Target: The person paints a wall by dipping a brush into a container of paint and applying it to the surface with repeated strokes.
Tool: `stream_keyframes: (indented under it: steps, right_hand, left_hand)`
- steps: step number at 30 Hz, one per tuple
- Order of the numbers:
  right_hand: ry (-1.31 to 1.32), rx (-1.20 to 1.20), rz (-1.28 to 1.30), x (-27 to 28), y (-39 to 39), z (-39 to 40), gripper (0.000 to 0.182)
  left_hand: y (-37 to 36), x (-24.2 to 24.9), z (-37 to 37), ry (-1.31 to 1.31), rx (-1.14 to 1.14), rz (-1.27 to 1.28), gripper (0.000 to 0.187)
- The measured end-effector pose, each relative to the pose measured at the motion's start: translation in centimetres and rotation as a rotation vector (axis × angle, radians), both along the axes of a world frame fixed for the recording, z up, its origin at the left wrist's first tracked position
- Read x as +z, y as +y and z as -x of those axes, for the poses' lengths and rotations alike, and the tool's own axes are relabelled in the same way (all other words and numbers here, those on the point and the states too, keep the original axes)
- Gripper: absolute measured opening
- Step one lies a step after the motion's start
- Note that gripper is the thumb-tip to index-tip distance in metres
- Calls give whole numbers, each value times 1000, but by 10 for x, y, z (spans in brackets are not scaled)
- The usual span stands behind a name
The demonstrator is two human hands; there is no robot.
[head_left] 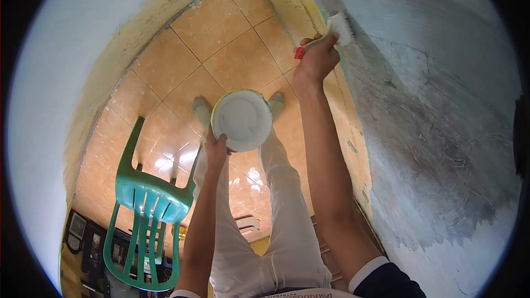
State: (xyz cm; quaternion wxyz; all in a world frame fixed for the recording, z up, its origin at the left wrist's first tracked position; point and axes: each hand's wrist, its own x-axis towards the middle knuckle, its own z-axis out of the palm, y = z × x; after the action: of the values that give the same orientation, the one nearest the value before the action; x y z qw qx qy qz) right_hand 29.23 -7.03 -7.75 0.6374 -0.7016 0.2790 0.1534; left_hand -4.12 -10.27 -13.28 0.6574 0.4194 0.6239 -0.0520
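My left hand (pixel 217 148) grips the rim of a round paint bucket (pixel 243 149), its thumb over the edge. White paint (pixel 242 118) shows inside, and yellow-green marks run along the far rim. Up at the right-hand wall, my right hand (pixel 320 58) is closed around a paintbrush (pixel 339 27) with a red handle end. The brush head looks coated in white and meets the wall (pixel 408 116), which is partly grey and patchy, partly whitish. Fingers cover most of the brush handle.
A green plastic chair (pixel 150 187) stands at the left on the tiled floor (pixel 221 27). Dark shelves or frames (pixel 91 243) line the lower left. A pale wall (pixel 61 77) curves along the left side. Both my feet are on the tiles beyond the bucket.
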Motion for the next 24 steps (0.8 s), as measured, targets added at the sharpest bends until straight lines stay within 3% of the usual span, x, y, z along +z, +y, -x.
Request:
stream_keyframes:
  steps: [3,5,13,15,22,24]
  right_hand:
    - [-113,134,77,9,3,14,56]
    - [-361,155,127,0,6,17,59]
    - [-144,249,286,-75,19,-8,65]
    - [-1,207,180,-82,23,-6,54]
    - [75,143,30,-56,20,-6,48]
    - [-52,99,15,-32,16,-4,57]
  left_hand:
    - [-3,-1,0,8,5,-2,67]
    - [-4,-2,-1,29,3,2,67]
    - [-11,-11,6,-23,57,-24,67]
    - [-13,-11,6,-11,75,-21,66]
    - [-10,-8,2,34,118,-58,65]
    - [-11,-9,1,29,130,-51,63]
